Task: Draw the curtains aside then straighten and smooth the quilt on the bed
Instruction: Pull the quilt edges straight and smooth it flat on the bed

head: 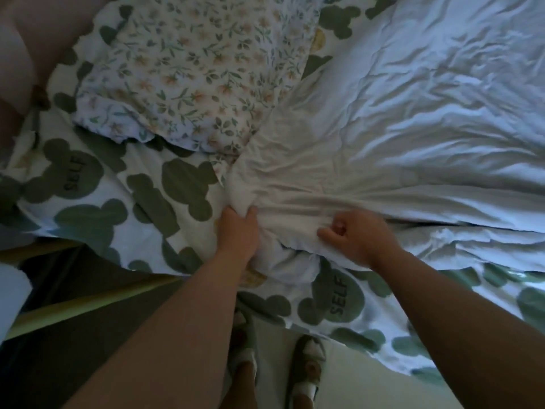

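Standing at the bed [153,240] edge, sandals [306,364] on pale floor [368,388]. Left hand [237,228]: grip clamped on a bunched corner of the white quilt [413,128]. Right hand [358,236]: grip curled, pinching the quilt's near edge just beside it. Quilt lies wrinkled over the bed's right side, on a green-blotched sheet [88,208]. Further left: floral pillow [200,69]. Dim pinkish shape [17,69] far left, possibly a headboard.

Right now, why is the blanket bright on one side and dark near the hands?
Head view: light falls on the quilt at upper right, making its creases shine; the left hand and right hand lie in shadow; the wide lens curves the edges.
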`<state>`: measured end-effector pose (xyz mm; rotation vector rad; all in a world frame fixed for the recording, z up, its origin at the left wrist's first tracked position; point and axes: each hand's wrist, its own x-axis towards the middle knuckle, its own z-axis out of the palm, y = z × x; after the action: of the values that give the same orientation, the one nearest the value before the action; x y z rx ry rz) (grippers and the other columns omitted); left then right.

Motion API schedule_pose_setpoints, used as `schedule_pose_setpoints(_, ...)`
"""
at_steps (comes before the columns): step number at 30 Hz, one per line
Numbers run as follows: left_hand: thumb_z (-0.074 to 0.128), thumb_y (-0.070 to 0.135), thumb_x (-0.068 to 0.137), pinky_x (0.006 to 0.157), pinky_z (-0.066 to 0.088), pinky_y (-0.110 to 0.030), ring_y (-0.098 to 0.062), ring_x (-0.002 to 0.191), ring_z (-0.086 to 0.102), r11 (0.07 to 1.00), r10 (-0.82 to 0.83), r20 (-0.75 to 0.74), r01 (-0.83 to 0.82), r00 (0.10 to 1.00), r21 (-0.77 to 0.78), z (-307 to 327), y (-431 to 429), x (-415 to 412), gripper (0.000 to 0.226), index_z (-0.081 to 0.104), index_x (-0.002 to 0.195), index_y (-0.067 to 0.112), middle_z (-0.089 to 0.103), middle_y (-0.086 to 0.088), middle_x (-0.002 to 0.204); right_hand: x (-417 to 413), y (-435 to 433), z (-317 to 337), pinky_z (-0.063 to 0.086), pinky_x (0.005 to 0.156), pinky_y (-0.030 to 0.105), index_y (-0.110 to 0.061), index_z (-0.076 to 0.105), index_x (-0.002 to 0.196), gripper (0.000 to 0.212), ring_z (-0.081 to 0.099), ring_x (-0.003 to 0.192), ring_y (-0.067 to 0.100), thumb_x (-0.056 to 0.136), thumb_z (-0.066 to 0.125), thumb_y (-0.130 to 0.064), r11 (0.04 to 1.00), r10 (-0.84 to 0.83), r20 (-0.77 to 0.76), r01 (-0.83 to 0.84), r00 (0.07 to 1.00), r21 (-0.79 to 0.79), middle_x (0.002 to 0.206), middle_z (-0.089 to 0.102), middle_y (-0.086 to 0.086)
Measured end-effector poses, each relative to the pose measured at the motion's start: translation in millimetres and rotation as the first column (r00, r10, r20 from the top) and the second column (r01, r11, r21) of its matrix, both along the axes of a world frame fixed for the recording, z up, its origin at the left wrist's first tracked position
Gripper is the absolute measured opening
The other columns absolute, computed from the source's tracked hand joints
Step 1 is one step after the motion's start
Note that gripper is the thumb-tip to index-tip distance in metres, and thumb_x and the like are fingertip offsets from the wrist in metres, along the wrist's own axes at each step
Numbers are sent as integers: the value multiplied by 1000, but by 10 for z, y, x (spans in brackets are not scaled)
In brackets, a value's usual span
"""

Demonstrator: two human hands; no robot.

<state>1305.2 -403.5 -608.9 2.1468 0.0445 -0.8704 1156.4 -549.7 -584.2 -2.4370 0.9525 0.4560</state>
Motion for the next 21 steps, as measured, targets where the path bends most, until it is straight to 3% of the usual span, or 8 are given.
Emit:
schedule_pose_setpoints(2,47,34,99,104,34,-32,-30,130,41,998,65,74,-64,995,-13,131,-93,90,54,34,141,2,40,-14,146,-177,-46,33,50,82,35,-27,64,102,49,60,95,22,73,60,-66,998,20,-76,-15,997,65,103,63,-1)
schedule_pose_setpoints(4,46,36,99,108,29,-33,-29,136,35,994,107,135,-109,985,3,232,-149,175,61,27,145,3,33,-12,151,-325,-67,8,42,102,41,-29,46,134,76,52,118,25,71,62,-69,994,108,-167,-102,980,43,135,50,2)
schedule_pose_setpoints(8,60,51,87,105,33,-35,-28,134,37,994,111,148,-109,983,-21,277,-55,51,82,26,147,6,34,-8,150,-509,-80,-115,46,91,37,-21,54,124,36,58,109,31,91,49,-36,996,-2,-224,-18,974,-88,125,59,10)
schedule_pose_setpoints(12,75,75,46,109,35,-37,-26,134,39,994,-106,-183,98,977,-49,188,146,-368,131,26,149,11,36,-2,150,-542,-40,-70,40,78,32,-4,63,110,41,59,106,33,99,37,-34,979,-127,-179,152,976,135,118,62,21)
schedule_pose_setpoints(15,76,49,72,108,37,-41,-28,133,41,961,-277,-257,269,926,-68,81,211,-604,92,34,147,16,42,-2,146,-587,36,73,36,75,28,2,64,109,50,59,104,32,98,40,-41,922,-143,-171,194,975,336,115,63,21)
schedule_pose_setpoints(18,46,30,99,108,29,-33,-30,135,36,941,-245,-213,285,946,183,121,275,-621,56,29,146,5,33,-16,150,-638,86,69,38,80,27,-3,62,118,52,58,109,29,95,45,-46,880,-76,-288,200,955,431,123,61,16)
schedule_pose_setpoints(19,39,28,102,105,29,-33,-30,135,37,882,-347,-181,386,920,270,150,324,-592,51,30,145,3,34,-18,150,-648,115,52,38,83,27,-4,61,122,51,56,113,28,94,50,-44,875,-51,-318,196,947,442,127,59,15)
schedule_pose_setpoints(21,50,29,96,90,40,-35,-33,121,51,814,-377,-162,410,912,412,122,463,-531,47,49,131,-3,52,-23,132,-654,210,-33,37,87,25,-6,58,126,47,52,119,27,92,56,-37,869,29,-377,163,926,468,133,55,13)
